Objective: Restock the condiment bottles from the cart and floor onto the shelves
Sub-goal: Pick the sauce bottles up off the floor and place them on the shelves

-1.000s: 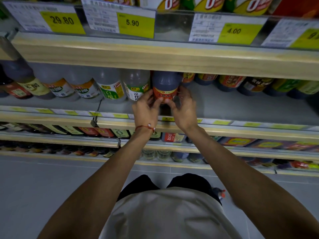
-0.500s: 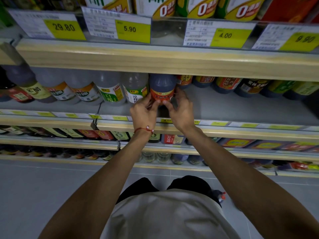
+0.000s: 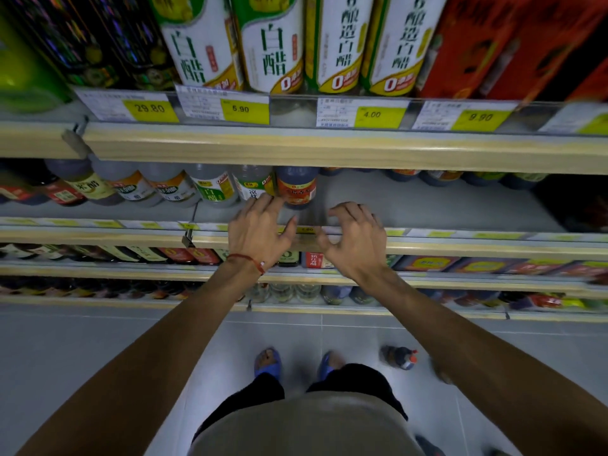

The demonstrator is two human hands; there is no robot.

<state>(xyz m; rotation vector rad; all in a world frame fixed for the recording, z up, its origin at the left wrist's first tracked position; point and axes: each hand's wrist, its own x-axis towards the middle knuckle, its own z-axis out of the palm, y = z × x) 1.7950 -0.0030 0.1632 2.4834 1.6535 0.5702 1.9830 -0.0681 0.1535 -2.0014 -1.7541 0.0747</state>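
A dark bottle with an orange-red label (image 3: 296, 190) stands upright on the grey middle shelf (image 3: 411, 205), at the right end of a row of clear and pale vinegar bottles (image 3: 214, 189). My left hand (image 3: 258, 230) hovers just below and left of it, fingers spread, its fingertips near the bottle's base. My right hand (image 3: 357, 240) is off the bottle to the right, fingers curled and apart, holding nothing. Another dark bottle with a red cap (image 3: 398, 357) lies on the floor by my right foot.
The top shelf carries tall white vinegar bottles (image 3: 273, 44) and red boxes (image 3: 513, 44) above yellow price tags. More dark bottles (image 3: 441, 177) sit at the back right of the middle shelf, with bare shelf in front. Lower shelves hold further bottles. Grey tiled floor (image 3: 82, 357) below.
Both hands have let go of the orange-labelled bottle and drawn back towards the shelf edge, the right hand moving off to the right. The view has tilted up and the floor bottle shows more fully.
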